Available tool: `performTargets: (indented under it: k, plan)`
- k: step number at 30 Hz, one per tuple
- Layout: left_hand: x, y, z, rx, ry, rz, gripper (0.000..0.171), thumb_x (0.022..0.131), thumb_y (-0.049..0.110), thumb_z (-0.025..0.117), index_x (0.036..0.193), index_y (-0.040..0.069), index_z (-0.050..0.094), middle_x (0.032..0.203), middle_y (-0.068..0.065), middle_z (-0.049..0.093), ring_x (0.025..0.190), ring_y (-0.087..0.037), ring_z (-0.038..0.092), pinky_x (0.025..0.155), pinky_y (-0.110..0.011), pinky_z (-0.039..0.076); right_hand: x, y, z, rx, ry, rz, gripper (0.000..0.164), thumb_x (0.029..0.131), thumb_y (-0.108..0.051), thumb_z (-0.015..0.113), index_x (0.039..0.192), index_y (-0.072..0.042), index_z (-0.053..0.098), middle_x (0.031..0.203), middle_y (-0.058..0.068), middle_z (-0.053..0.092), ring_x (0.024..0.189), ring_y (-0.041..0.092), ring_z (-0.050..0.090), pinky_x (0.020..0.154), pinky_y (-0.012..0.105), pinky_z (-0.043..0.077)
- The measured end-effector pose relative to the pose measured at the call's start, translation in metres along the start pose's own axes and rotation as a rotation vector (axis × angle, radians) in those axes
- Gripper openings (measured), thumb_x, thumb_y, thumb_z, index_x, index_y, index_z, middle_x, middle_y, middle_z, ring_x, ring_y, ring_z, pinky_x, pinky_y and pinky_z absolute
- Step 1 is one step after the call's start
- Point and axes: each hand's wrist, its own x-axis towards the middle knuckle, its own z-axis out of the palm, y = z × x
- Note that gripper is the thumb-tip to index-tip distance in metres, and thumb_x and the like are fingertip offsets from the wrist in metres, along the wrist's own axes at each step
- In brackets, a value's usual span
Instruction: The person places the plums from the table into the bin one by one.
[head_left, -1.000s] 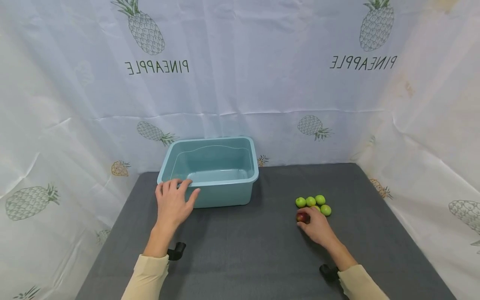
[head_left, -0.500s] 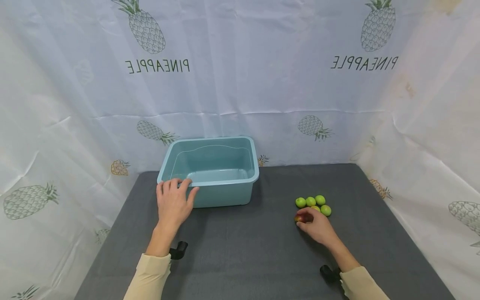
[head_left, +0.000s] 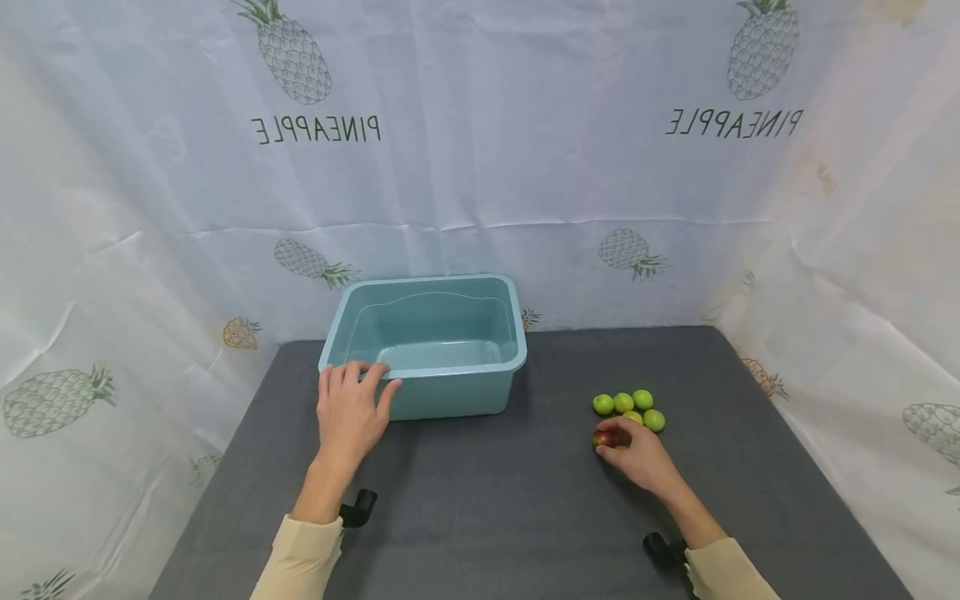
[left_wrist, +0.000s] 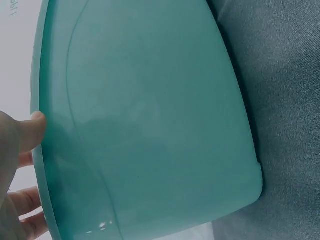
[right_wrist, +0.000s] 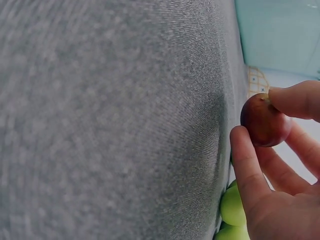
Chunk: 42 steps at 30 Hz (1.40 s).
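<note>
On the near left corner of a blue-green plastic basin (head_left: 427, 396), my left hand (head_left: 351, 417) grips the rim. The left wrist view has its thumb (left_wrist: 32, 131) on the outer side and the other fingers behind the rim (left_wrist: 37, 90). My right hand (head_left: 637, 454) pinches a small, round, dark-red fruit (right_wrist: 265, 120) between thumb and fingers, low over the dark tabletop. Just beyond that hand lie several small green fruits (head_left: 603, 404), one of them yellowish (head_left: 633, 418) and partly hidden by the fingers.
A dark grey cloth (head_left: 495, 500) covers the table. White curtains (head_left: 480, 167) printed with pineapples hang behind it and along both sides. The basin stands at the back left, near the rear curtain. Black wrist mounts (head_left: 360, 508) show beside both forearms.
The basin has shifted slightly right and nearer, with my left hand on its rim. My right hand keeps hold of the red fruit, which has turned a little between its fingers.
</note>
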Motion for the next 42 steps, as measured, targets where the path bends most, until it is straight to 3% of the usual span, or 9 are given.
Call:
performTargets:
  k: [12, 20, 28, 36, 42]
  plan:
    - [-0.006, 0.009, -0.002, -0.023, 0.021, 0.006, 0.026, 0.090, 0.027, 0.077, 0.108, 0.008, 0.073, 0.103, -0.019, 0.063, 0.097, -0.043, 0.054, 0.106, -0.060, 0.031, -0.003, -0.004, -0.003, 0.005, -0.004, -0.020, 0.031, 0.090, -0.010, 0.077, 0.119, -0.005, 0.069, 0.110, 0.009, 0.068, 0.099, 0.025, 0.067, 0.080, 0.037, 0.053]
    - [-0.010, 0.017, -0.005, -0.025, 0.023, 0.070, 0.017, 0.091, 0.018, 0.076, 0.105, 0.009, 0.074, 0.099, -0.016, 0.062, 0.093, -0.040, 0.053, 0.099, -0.060, 0.035, -0.006, -0.006, -0.004, -0.004, -0.014, -0.027, 0.032, 0.090, -0.011, 0.077, 0.120, -0.004, 0.068, 0.110, 0.008, 0.067, 0.098, 0.024, 0.067, 0.081, 0.037, 0.054]
    - [-0.006, 0.023, -0.010, 0.004, -0.081, 0.109, 0.014, 0.093, 0.013, 0.072, 0.107, 0.008, 0.070, 0.098, -0.015, 0.061, 0.096, -0.038, 0.056, 0.088, -0.058, 0.039, -0.008, -0.003, -0.004, 0.004, -0.022, -0.037, 0.032, 0.091, -0.011, 0.077, 0.121, -0.005, 0.068, 0.108, 0.007, 0.067, 0.096, 0.022, 0.067, 0.079, 0.034, 0.054]
    - [-0.003, 0.025, -0.011, -0.052, -0.185, 0.123, 0.019, 0.097, 0.008, 0.066, 0.115, 0.013, 0.068, 0.099, -0.011, 0.053, 0.091, -0.034, 0.047, 0.086, -0.058, 0.035, -0.009, -0.004, -0.005, 0.010, -0.015, -0.053, 0.032, 0.091, -0.010, 0.077, 0.121, -0.003, 0.068, 0.107, 0.007, 0.068, 0.096, 0.023, 0.067, 0.080, 0.034, 0.054]
    - [0.000, 0.027, -0.020, -0.047, -0.263, 0.120, 0.023, 0.096, 0.004, 0.067, 0.117, 0.013, 0.067, 0.098, -0.010, 0.052, 0.089, -0.032, 0.045, 0.081, -0.055, 0.035, -0.010, -0.006, -0.007, 0.013, -0.015, -0.066, 0.033, 0.091, -0.011, 0.077, 0.121, -0.002, 0.068, 0.109, 0.008, 0.068, 0.098, 0.024, 0.067, 0.080, 0.034, 0.054]
